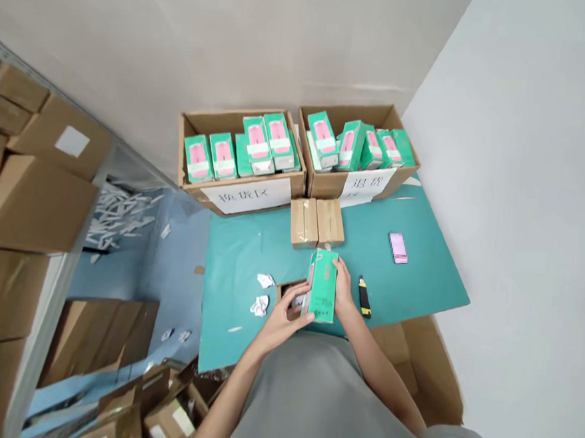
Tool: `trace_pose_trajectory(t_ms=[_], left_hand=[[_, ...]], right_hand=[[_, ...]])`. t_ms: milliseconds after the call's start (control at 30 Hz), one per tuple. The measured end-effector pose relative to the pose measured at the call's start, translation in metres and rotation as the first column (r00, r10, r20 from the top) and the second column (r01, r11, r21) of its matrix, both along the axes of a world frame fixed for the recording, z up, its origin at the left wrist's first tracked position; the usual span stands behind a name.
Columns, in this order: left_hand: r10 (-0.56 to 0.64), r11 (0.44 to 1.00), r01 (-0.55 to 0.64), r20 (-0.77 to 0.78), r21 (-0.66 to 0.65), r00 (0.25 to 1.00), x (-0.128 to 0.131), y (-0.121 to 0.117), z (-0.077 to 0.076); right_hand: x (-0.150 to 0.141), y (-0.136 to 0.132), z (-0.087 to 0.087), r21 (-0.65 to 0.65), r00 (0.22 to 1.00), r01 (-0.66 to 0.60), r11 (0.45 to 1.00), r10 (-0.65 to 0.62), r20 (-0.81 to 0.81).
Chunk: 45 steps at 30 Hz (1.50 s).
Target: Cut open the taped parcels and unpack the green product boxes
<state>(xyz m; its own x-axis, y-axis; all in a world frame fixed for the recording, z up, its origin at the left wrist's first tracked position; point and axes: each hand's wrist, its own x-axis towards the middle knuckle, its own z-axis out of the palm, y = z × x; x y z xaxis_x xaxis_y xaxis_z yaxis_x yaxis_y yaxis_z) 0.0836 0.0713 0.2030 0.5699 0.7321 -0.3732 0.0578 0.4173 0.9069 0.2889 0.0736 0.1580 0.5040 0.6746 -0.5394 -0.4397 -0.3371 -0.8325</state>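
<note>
Both hands hold one green product box [324, 284] upright above the near edge of the green table. My left hand [285, 318] grips its lower left side, thumb across the bottom corner. Fingers of my right hand [343, 289] wrap the right side near the top. Under and left of the held box, a small opened brown carton [281, 289] is partly hidden by my left hand. Just right of my right hand lies a yellow and black utility knife [364, 297]. Two small taped brown cartons [317, 222] stand just beyond the held box.
Two large cardboard boxes, left [189, 188] and right [319, 184], hold several green boxes and bear handwritten labels. Crumpled paper [260, 304] lies at left on the table [240, 249]. A pink item [398, 248] lies at right. Shelved cartons [34, 194] stand far left.
</note>
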Motion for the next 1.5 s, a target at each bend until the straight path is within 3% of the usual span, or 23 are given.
trace_pose_trajectory(t_ms=[100,300,467,633,833,1067,1200,1367,1433,1500], left_hand=[[0.086,0.996,-0.087,-0.076,-0.016,0.993,0.009,0.012,-0.008],[0.040,0.985,-0.047,-0.043,-0.166,0.998,0.024,0.050,-0.025],[0.148,0.965,-0.160,-0.072,-0.207,0.986,0.026,0.081,-0.028],[0.317,0.918,-0.331,-0.097,-0.218,0.943,0.015,0.110,-0.026],[0.513,0.842,-0.529,-0.147,-0.101,0.845,-0.017,0.148,-0.030],[0.644,0.765,-0.640,-0.085,0.067,0.761,-0.044,0.203,-0.021],[0.673,0.708,-0.637,-0.016,0.305,0.740,-0.048,0.265,-0.005],[0.695,0.583,-0.608,0.056,0.539,0.716,-0.039,0.343,0.006],[0.682,0.596,-0.598,0.057,0.536,0.729,-0.033,0.357,0.003],[0.655,0.636,-0.585,0.047,0.504,0.754,-0.028,0.355,-0.004]], right_hand=[[0.000,0.008,0.001,-0.003,0.989,0.134,0.991,-0.134,0.059],[0.001,0.033,0.009,0.080,0.987,0.094,0.992,-0.103,0.121],[0.004,0.055,0.016,0.168,0.985,-0.134,0.977,0.112,0.134],[-0.006,0.076,0.012,0.181,0.921,-0.390,0.903,0.384,0.071],[-0.031,0.105,0.001,0.142,0.788,-0.608,0.781,0.616,-0.017],[-0.061,0.181,0.017,0.247,0.708,-0.688,0.682,0.706,0.025],[-0.080,0.240,0.033,0.309,0.741,-0.650,0.694,0.669,0.055],[-0.101,0.305,0.048,0.420,0.835,-0.530,0.737,0.541,0.106],[-0.104,0.312,0.048,0.399,0.843,-0.524,0.753,0.526,0.114],[-0.103,0.303,0.045,0.370,0.827,-0.549,0.749,0.550,0.115]])
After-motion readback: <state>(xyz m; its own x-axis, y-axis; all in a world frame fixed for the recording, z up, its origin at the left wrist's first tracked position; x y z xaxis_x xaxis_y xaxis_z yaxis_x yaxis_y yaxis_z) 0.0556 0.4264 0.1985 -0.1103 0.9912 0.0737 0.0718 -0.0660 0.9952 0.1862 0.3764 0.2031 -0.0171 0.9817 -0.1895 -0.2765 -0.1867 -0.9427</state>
